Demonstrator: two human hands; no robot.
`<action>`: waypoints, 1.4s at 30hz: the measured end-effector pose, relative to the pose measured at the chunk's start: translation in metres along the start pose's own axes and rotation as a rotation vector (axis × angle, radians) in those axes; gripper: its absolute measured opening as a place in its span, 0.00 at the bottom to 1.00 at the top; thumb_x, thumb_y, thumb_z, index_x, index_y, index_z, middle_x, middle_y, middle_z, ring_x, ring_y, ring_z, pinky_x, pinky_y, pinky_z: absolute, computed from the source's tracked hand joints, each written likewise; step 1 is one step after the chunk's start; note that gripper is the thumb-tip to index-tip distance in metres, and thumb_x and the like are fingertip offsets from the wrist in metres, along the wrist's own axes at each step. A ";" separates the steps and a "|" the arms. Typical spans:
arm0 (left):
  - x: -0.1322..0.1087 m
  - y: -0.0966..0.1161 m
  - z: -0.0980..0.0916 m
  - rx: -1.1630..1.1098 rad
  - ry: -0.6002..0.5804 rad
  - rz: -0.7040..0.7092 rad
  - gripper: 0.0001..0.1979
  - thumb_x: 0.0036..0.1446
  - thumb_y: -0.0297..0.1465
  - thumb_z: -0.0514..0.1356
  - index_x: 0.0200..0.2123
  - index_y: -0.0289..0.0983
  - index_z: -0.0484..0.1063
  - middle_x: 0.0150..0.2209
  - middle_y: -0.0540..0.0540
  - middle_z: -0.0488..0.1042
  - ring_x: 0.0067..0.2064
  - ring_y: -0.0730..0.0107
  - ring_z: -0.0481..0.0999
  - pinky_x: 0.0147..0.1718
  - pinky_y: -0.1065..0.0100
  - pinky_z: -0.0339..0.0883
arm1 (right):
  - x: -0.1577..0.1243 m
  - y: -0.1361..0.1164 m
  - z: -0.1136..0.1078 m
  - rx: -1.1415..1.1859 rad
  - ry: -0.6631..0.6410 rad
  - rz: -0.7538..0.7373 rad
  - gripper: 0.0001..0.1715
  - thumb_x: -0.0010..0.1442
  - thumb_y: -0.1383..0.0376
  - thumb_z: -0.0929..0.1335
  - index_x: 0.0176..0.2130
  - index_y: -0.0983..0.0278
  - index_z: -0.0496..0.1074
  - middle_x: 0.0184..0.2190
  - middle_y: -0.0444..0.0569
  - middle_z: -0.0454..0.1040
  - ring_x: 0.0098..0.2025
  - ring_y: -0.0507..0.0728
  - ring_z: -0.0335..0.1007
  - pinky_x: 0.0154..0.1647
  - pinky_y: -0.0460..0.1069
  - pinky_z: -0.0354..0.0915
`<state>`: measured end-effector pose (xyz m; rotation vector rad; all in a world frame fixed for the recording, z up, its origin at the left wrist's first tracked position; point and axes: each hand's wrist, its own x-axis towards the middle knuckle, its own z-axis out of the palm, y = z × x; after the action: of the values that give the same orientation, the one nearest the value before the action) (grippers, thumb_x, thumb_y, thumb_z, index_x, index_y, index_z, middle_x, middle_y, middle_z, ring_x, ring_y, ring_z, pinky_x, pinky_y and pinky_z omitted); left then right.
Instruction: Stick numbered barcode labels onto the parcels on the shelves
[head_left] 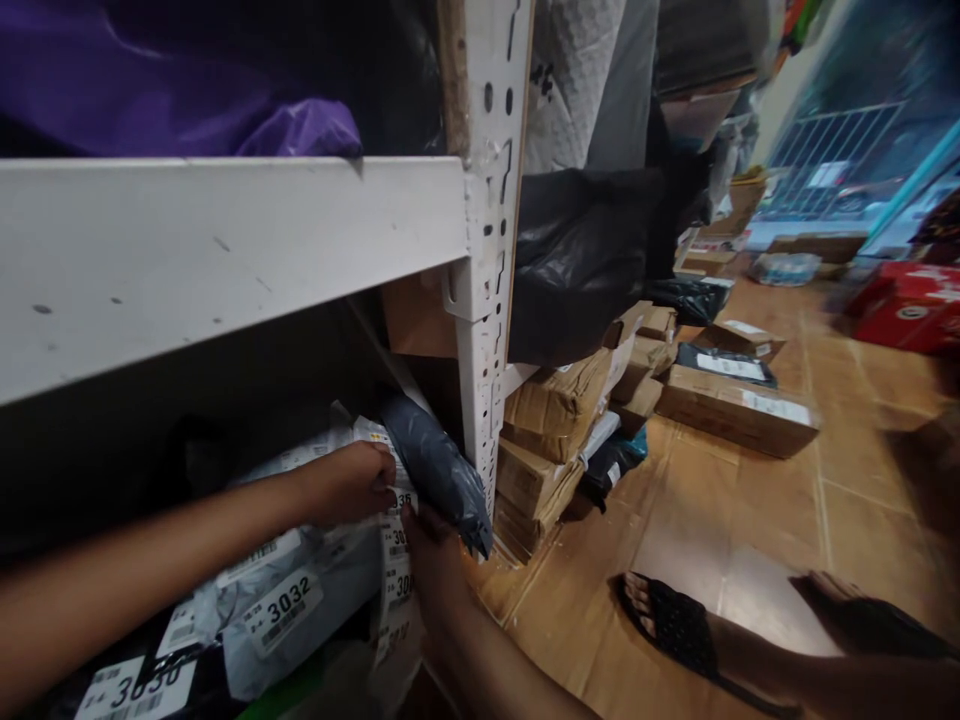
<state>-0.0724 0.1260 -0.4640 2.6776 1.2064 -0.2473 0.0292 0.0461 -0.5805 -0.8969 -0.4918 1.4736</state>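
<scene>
My left hand [354, 484] reaches in under the white shelf with its fingers curled closed at the upper part of a strip of printed number labels [397, 578]. Lower on the same strip is my right hand [436, 548], its thumb at the strip's edge and its other fingers partly hidden. A dark grey wrapped parcel [439, 468] leans beside both hands, against the shelf post. Below my left forearm lie grey plastic parcels [341, 575]. One bears a label reading 3032 [285, 608], and another label reads 3030 [135, 690].
A white metal shelf beam [225, 235] and slotted post [491, 250] frame the space closely. Brown cardboard boxes [559, 405] are stacked right of the post. More boxes [735, 408] lie on the tiled floor, near a black-sandalled foot [671, 620] and a red box [911, 305].
</scene>
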 end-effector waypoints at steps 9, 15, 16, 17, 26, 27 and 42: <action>0.011 -0.003 -0.026 0.031 -0.242 0.080 0.08 0.53 0.30 0.57 0.24 0.36 0.71 0.25 0.51 0.71 0.28 0.75 0.67 0.28 0.75 0.56 | 0.000 -0.001 0.002 0.016 0.042 -0.014 0.19 0.42 0.51 0.74 0.28 0.63 0.77 0.31 0.50 0.79 0.44 0.62 0.71 0.48 0.53 0.65; 0.012 0.016 -0.034 0.084 -0.266 -0.068 0.13 0.55 0.39 0.56 0.26 0.37 0.72 0.24 0.51 0.71 0.28 0.73 0.66 0.25 0.73 0.52 | -0.004 -0.005 0.003 -0.123 0.100 -0.050 0.21 0.43 0.49 0.72 0.25 0.64 0.75 0.29 0.49 0.78 0.36 0.60 0.71 0.41 0.52 0.66; 0.013 0.020 -0.031 0.135 -0.251 -0.107 0.12 0.53 0.40 0.58 0.27 0.38 0.73 0.25 0.51 0.72 0.28 0.73 0.67 0.25 0.73 0.52 | -0.004 -0.005 0.002 -0.124 0.106 -0.059 0.22 0.42 0.48 0.72 0.23 0.64 0.74 0.27 0.49 0.78 0.34 0.59 0.70 0.40 0.52 0.66; 0.014 0.023 -0.029 0.179 -0.245 -0.132 0.10 0.51 0.39 0.60 0.27 0.39 0.73 0.27 0.51 0.73 0.30 0.72 0.67 0.26 0.73 0.51 | -0.004 -0.005 0.002 -0.112 0.108 -0.068 0.23 0.41 0.47 0.72 0.23 0.64 0.74 0.26 0.49 0.77 0.33 0.59 0.70 0.40 0.52 0.66; 0.010 0.017 -0.031 0.182 -0.298 -0.066 0.10 0.57 0.34 0.54 0.31 0.39 0.74 0.32 0.51 0.76 0.33 0.73 0.70 0.30 0.73 0.55 | -0.002 0.007 -0.006 -0.080 0.074 -0.090 0.25 0.46 0.47 0.69 0.34 0.65 0.75 0.38 0.54 0.79 0.41 0.60 0.72 0.47 0.53 0.66; 0.010 0.016 -0.031 0.171 -0.301 -0.061 0.10 0.58 0.33 0.53 0.32 0.39 0.74 0.32 0.51 0.76 0.33 0.73 0.70 0.31 0.74 0.56 | -0.002 0.007 -0.006 -0.105 0.076 -0.105 0.25 0.47 0.48 0.69 0.34 0.66 0.75 0.38 0.54 0.79 0.42 0.60 0.72 0.47 0.53 0.66; 0.017 0.037 -0.010 0.516 -0.161 -0.089 0.17 0.62 0.35 0.48 0.40 0.34 0.74 0.39 0.36 0.77 0.41 0.52 0.77 0.33 0.61 0.66 | 0.006 0.004 -0.003 -0.103 0.056 -0.127 0.29 0.46 0.47 0.69 0.42 0.63 0.74 0.43 0.53 0.77 0.50 0.62 0.67 0.55 0.58 0.61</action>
<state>-0.0333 0.1166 -0.4540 2.9411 1.3616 -0.8799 0.0296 0.0510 -0.5870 -0.9677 -0.5766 1.3134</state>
